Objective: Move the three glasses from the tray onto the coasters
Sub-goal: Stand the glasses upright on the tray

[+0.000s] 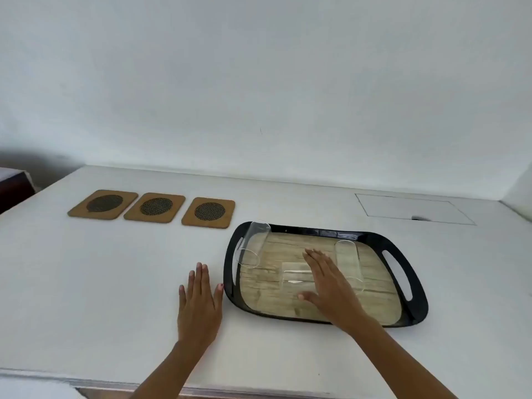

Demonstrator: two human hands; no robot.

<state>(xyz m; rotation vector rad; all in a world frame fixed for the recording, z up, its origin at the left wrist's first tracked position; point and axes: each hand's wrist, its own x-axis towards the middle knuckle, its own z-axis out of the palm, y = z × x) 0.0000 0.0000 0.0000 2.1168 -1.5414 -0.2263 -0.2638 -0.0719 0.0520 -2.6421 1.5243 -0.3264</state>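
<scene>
A black-rimmed tray [230, 272] with a wood-pattern floor lies on the white table. Three clear glasses lie on their sides in it: one at the left end [253, 244], one in the middle [293, 276], one toward the right [347, 254]. My right hand [328, 286] hovers flat and open over the tray, partly covering the middle glass. My left hand [198, 303] rests flat on the table just left of the tray. Three cork coasters with dark mesh centres sit in a row at the back left: left [103, 203], middle [155, 207], right [209, 211].
A rectangular hatch outline [414, 208] is set in the tabletop at the back right. A white wall rises behind the table. A dark red object [11, 185] stands beyond the table's left edge. The front table edge runs below my forearms.
</scene>
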